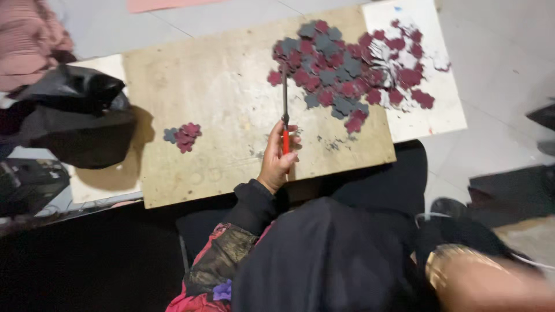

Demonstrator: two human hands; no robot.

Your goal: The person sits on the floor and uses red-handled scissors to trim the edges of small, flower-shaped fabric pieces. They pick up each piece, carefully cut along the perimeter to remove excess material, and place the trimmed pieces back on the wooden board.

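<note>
While we look down over a dark lap, we see the left hand (278, 156) near the middle of the view, its fingers curled and pressed together around the red handle of a thin tool (285, 110). From that grip the dark metal shaft of the tool points toward twelve o'clock, and its tip reaches the lower edge of a big heap of flower-shaped cutouts (347, 69), maroon and grey, lying at about one o'clock from the hand. The hand rests on a worn plywood board (219, 98) that lies flat before us. At nine o'clock from the hand, well apart from it, a small cluster of cutouts (183, 136) sits on the same board. Part of the big heap spills onto a white sheet (439, 112) at the board's two o'clock corner. A black plastic bag (75, 115) lies beyond the board's edge at nine o'clock, with a piece of pink cloth (29, 40) above it at ten o'clock. At four o'clock, in the bottom corner, the right hand (497, 286) shows only as a blur with a gold bangle (448, 260) at the wrist; we cannot tell how its fingers lie.
</note>
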